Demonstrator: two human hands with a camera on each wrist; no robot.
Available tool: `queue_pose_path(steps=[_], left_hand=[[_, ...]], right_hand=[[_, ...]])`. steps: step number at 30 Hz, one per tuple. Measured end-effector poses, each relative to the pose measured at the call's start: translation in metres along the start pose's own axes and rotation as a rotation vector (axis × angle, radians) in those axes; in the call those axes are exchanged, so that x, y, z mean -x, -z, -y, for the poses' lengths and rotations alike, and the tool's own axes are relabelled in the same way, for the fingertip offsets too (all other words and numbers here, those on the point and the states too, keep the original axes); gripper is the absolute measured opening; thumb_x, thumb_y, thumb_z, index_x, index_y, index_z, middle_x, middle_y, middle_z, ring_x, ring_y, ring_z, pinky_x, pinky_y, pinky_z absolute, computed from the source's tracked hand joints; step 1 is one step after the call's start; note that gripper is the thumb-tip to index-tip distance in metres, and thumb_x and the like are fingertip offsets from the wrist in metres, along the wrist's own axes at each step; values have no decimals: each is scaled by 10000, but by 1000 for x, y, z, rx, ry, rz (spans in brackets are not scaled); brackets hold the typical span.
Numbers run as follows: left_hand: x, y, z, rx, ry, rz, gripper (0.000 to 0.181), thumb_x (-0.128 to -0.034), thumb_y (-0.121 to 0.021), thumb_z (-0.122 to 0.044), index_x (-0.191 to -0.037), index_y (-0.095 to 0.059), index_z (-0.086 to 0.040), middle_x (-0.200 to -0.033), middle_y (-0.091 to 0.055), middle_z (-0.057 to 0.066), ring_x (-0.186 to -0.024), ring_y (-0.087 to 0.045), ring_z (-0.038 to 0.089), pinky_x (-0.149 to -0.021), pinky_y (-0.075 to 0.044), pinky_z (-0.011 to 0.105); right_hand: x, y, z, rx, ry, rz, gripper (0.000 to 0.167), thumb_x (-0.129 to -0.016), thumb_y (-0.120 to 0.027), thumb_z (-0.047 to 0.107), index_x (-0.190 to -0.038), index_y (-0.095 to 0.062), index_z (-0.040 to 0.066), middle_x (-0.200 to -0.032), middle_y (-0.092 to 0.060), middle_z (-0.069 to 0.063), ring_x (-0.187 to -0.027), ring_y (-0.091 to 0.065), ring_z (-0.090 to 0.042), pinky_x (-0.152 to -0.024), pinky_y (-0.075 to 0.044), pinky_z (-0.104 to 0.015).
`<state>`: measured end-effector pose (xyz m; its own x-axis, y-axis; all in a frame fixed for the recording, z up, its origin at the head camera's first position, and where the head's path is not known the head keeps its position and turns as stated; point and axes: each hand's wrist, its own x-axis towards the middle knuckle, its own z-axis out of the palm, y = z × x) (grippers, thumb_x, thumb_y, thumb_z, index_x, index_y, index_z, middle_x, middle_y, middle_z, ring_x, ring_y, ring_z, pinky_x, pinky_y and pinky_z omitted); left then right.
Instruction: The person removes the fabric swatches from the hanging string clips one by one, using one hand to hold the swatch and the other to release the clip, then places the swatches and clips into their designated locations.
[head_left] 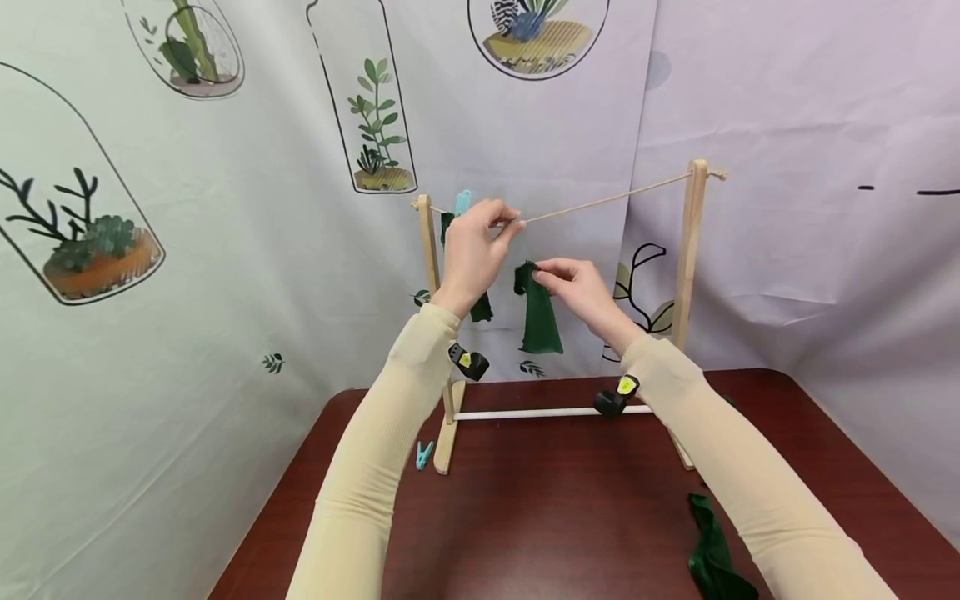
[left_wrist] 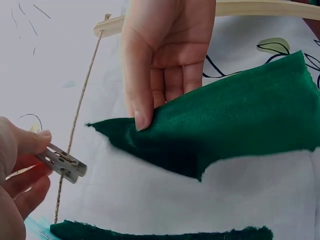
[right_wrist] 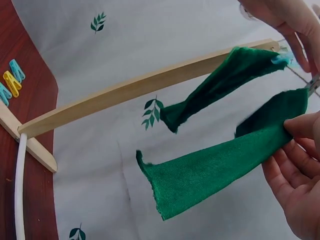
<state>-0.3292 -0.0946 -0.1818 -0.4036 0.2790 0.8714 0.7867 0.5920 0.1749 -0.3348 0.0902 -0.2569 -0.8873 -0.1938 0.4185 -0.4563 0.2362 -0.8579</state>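
My left hand [head_left: 474,250] pinches a greyish clothespin [left_wrist: 64,162] whose far end lies across the rope [left_wrist: 77,107]. To the right and lower, my right hand [head_left: 581,287] holds a green cloth strip [head_left: 542,321] between thumb and fingers near its upper edge. The strip hangs down, its top corner close to the rope but apart from it in the left wrist view. Another green cloth [right_wrist: 215,90] hangs from the rope near the left post, with a light blue clothespin [head_left: 462,200] at its top. My left hand partly hides that cloth in the head view.
The rope runs between a left wooden post [head_left: 430,250] and a right wooden post [head_left: 692,250], joined below by a white rod [head_left: 532,413]. Loose blue and yellow clothespins [right_wrist: 12,83] lie beside the left foot. Green cloth [head_left: 712,550] lies on the table [head_left: 555,517] at right.
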Motion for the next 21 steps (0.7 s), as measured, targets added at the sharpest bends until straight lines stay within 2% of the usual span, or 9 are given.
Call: queue_pose_path(steps=[5, 6, 7, 12, 14, 21], left_hand=[[0, 4, 2, -21, -36, -39, 119, -944, -732, -161, -1000, -747, -57, -1008, -732, 62, -981, -691, 204, -909, -524, 292], [0, 5, 2, -19, -38, -50, 126, -941, -734, -159, -1006, -747, -51, -1009, -735, 69, -987, -693, 210, -948, -513, 302], [0, 7, 3, -16, -36, -61, 135, -941, -734, -162, -1010, -747, -47, -1011, -737, 75, -991, -694, 215, -984, -497, 305], [0, 17, 9, 0, -15, -120, 151, -922, -754, -165, -1021, -755, -51, -1023, -742, 78, -1000, -687, 217, -982, -487, 287], [2, 20, 11, 10, -7, -128, 156, -919, -758, -162, -1028, -756, -51, -1027, -737, 76, -995, -685, 209, -915, -517, 281], [11, 26, 17, 29, 9, -117, 185, -917, -762, -151, -1054, -736, -28, -1041, -716, 100, -978, -682, 220, -902, -531, 310]], right_hand=[[2, 3, 0, -5, -13, -8, 392, -1022, -614, 257, -1340, -645, 29, -1323, -636, -160, -1124, -619, -318, -1022, -464, -522], [3, 4, 0, -2, -18, -11, 397, -1020, -617, 264, -1342, -645, 33, -1329, -634, -155, -1120, -620, -318, -1024, -462, -522], [3, 4, 0, 4, -23, -13, 403, -1020, -617, 273, -1345, -644, 36, -1334, -632, -152, -1115, -622, -316, -1026, -460, -521], [7, 7, 0, 30, -39, -16, 419, -1014, -624, 314, -1344, -649, 58, -1337, -632, -131, -1084, -631, -303, -1042, -437, -538], [10, 8, 0, 33, -45, -14, 417, -1016, -622, 317, -1345, -648, 64, -1331, -637, -126, -1074, -634, -300, -1043, -433, -540], [15, 13, -5, 45, -67, -7, 413, -1025, -606, 319, -1340, -646, 55, -1316, -643, -135, -1050, -643, -283, -1026, -449, -497]])
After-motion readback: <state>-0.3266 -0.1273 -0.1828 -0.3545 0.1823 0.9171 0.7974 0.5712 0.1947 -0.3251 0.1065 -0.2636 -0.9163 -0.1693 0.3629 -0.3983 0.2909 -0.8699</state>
